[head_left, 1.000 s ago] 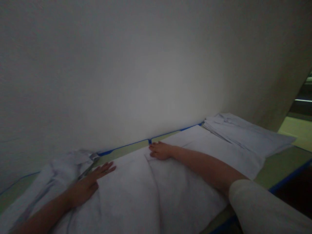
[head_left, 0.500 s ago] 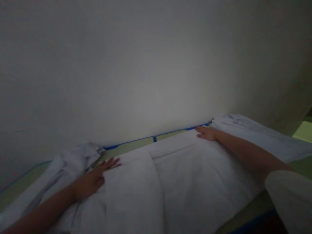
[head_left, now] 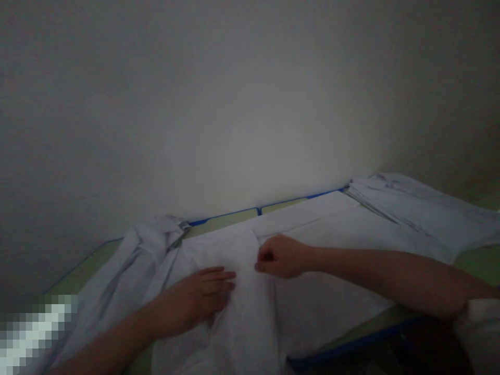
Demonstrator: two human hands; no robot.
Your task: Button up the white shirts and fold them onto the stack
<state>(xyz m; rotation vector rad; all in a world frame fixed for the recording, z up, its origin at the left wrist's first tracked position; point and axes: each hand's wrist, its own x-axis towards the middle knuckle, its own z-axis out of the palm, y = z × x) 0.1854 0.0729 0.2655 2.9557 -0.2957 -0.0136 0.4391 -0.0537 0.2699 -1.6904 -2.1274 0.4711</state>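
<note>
A white cloth (head_left: 332,245) lies spread over a green table with blue edging (head_left: 226,221), against a pale wall. My left hand (head_left: 203,297) rests flat on the cloth near its middle, fingers stretched out and pointing right. My right hand (head_left: 279,256) is just to its right, curled with fingers pinched on a fold of the white cloth. The two hands are a short gap apart. The picture is dim.
A crumpled heap of white cloth (head_left: 133,260) lies at the left. A stack of folded white cloths (head_left: 422,208) sits at the far right against the wall. The table's near blue edge (head_left: 351,344) runs below my right forearm.
My right hand came back from the far right edge of the cloth to the middle and closed on a fold. My left hand slid right toward it.
</note>
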